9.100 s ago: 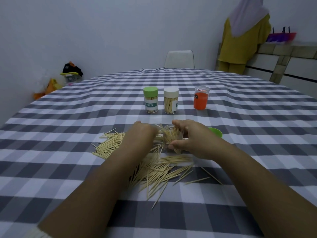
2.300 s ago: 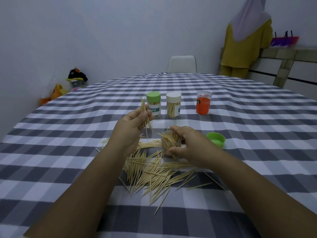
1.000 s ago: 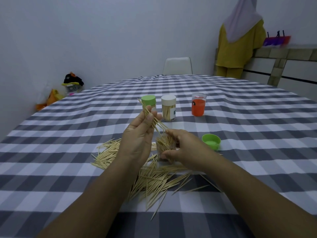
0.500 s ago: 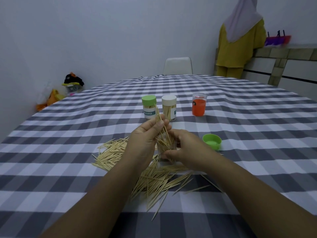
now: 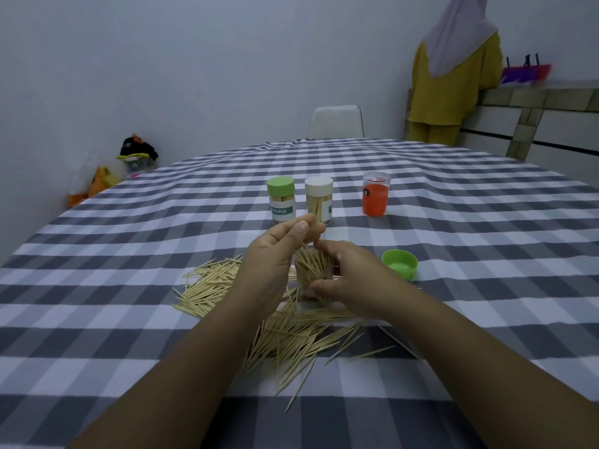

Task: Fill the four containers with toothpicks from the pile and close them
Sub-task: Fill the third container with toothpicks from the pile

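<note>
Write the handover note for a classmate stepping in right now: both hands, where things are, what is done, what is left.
Right hand holds the open jar, upright on the table and bristling with toothpicks.
Left hand is at the jar's mouth, fingers pinched together above the sticks.
Pile lies around and in front of the jar; loose green lid to its right.
Done: green-lid jar and white-lid jar filled and closed.
Left: top up and cap this jar; the orange jar looks uncapped, contents unclear.

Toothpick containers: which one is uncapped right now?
The clear container gripped by the right hand, with toothpicks sticking out the top. The green-capped container and white-capped container behind are closed.
</note>
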{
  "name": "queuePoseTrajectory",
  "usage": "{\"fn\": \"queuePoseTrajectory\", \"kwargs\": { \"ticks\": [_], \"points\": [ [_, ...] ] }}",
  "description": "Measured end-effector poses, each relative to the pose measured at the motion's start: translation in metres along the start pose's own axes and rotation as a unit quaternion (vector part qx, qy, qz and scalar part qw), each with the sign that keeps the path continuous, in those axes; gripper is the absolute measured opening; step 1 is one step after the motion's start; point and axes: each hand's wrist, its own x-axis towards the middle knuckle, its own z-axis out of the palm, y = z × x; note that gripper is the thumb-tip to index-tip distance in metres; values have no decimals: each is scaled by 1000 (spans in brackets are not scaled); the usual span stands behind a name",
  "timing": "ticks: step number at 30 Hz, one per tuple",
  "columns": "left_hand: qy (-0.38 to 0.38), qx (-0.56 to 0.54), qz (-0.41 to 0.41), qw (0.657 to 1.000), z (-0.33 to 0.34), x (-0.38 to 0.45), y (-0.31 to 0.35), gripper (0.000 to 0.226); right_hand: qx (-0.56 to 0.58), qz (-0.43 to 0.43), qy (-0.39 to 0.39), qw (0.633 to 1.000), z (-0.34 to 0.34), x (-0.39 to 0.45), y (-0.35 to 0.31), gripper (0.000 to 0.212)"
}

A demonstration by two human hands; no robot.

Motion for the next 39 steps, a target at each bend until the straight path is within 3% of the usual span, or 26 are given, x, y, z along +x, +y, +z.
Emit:
{"fn": "queuePoseTrajectory", "kwargs": {
  "ticks": [3, 6, 12, 18, 23, 30, 39],
  "points": [
    [-20, 103, 10, 994, -5, 0, 3, 24, -10, 3, -2, 1000, 0, 0, 0, 69],
    [-47, 197, 18, 979, -9, -2, 8, 20, -3, -1, 0, 1000, 0, 0, 1, 57],
    [-54, 300, 15, 952, -28, -2, 28, 26, -17, 15, -12, 1000, -5, 0, 1, 77],
    [-44, 534, -54, 843, -43, 6, 16, 43, -32, 33, -50, 998, -18, -2, 4, 79],
    [-103, 683, -126, 712, -47, 13, 6, 63, -49, 50, -59, 996, -27, -1, 7, 78],
    [-87, 750, -67, 652, -45, 16, 11, 40, -51, 52, -56, 996, -25, -1, 6, 79],
    [-73, 821, -20, 565, -27, 17, 4, 38, -47, 49, -52, 996, -22, 0, 6, 77]
  ]
}}
